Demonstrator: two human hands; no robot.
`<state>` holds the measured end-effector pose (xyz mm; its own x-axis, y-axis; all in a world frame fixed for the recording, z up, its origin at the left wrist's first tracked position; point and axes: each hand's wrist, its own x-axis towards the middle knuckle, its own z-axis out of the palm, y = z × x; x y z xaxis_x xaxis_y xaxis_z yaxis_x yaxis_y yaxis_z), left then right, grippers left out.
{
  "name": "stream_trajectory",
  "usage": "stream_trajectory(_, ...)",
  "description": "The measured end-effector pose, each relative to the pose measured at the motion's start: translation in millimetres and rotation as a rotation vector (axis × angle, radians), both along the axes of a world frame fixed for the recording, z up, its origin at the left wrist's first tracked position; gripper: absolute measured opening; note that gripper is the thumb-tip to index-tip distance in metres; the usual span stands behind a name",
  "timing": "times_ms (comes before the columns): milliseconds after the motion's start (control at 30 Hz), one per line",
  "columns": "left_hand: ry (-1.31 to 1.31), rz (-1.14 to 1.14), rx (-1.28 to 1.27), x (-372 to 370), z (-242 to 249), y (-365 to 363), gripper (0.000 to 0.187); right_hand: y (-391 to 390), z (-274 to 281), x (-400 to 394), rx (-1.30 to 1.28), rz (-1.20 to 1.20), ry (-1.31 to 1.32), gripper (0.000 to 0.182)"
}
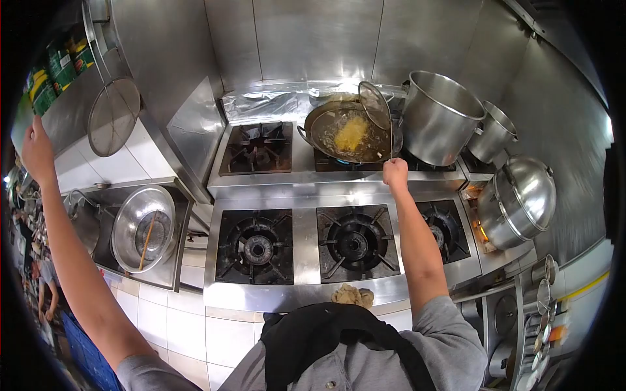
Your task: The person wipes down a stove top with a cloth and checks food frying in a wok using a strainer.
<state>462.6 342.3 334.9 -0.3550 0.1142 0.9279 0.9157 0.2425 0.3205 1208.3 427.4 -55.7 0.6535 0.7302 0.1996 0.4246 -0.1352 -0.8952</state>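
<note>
My right hand [395, 173] is closed round the handle of a round wire skimmer [374, 104], whose mesh head stands raised at the back right edge of a wok [319, 111]. Yellow food [351, 133] floats in bubbling oil in that wok, and a blue flame shows beneath it. Far to the left, my left hand [38, 146] is raised with its fingers closed; what they hold, if anything, I cannot make out. A large mesh strainer [114, 117] hangs to the right of that hand.
Large steel pots [440, 117] stand right of the wok, with a domed steel vessel [518, 201] beyond. A steel bowl [143, 228] holding a stick is at left. Lumpy beige stuff [353, 296] lies at the stove's front edge. A person [47, 280] is far left.
</note>
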Motion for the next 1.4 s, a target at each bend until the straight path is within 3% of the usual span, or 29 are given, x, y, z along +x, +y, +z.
stream_trajectory(133,0.155,0.037,0.012,-19.1,-3.5,7.5,0.047,-5.3,6.0,9.8,-0.005,-0.018,0.044,0.017)
stream_trajectory(233,0.291,0.090,-0.034,-28.6,-3.4,9.4,0.045,-0.5,-3.9,27.2,0.048,0.003,-0.103,0.013)
stream_trajectory(400,0.264,0.105,-0.067,-38.7,-4.6,14.2,0.040,-24.3,23.7,10.9,0.005,0.062,0.302,0.010)
stream_trajectory(600,0.299,0.158,-0.091,-51.5,-4.1,18.6,0.039,-4.8,6.5,4.6,-0.052,0.130,0.468,0.008)
stream_trajectory(700,0.375,0.246,-0.145,-50.2,-3.6,16.5,0.040,-14.1,33.1,-17.0,-0.207,0.169,0.486,0.006)
stream_trajectory(767,0.183,0.138,-0.095,-40.9,-3.9,16.0,0.043,-12.9,37.5,-24.8,-0.250,0.185,0.536,0.004)
stream_trajectory(833,0.238,0.167,-0.095,-33.2,-3.9,11.6,0.046,-8.6,35.9,-28.6,-0.292,0.202,0.585,0.004)
stream_trajectory(867,0.293,0.193,-0.092,-31.0,-3.8,9.9,0.049,-2.0,28.1,-28.1,-0.247,0.234,0.728,0.004)
stream_trajectory(1000,0.169,0.173,-0.045,-29.7,-4.0,12.2,0.054,9.7,19.0,-31.1,-0.189,0.311,1.035,0.007)
stream_trajectory(1033,0.198,0.217,-0.080,-31.3,-5.7,14.5,0.038,9.5,21.3,-32.6,-0.190,0.315,1.032,0.007)
stream_trajectory(1067,0.212,0.242,-0.098,-33.6,-6.2,15.3,0.034,8.9,23.7,-33.7,-0.197,0.330,1.063,0.007)
stream_trajectory(1133,0.207,0.251,-0.106,-32.1,-6.4,15.0,0.034,12.5,23.3,-32.5,-0.207,0.348,1.093,0.007)
stream_trajectory(1200,0.188,0.239,-0.096,-18.8,-4.3,9.3,0.034,22.8,12.9,-23.0,-0.237,0.423,1.314,0.013)
stream_trajectory(1267,-0.029,0.039,0.029,-2.8,0.5,2.4,0.056,21.4,13.3,-23.3,-0.213,0.446,1.369,0.017)
stream_trajectory(1400,-0.035,0.016,0.043,1.0,0.5,0.8,0.056,13.6,14.7,-22.5,-0.142,0.509,1.487,0.019)
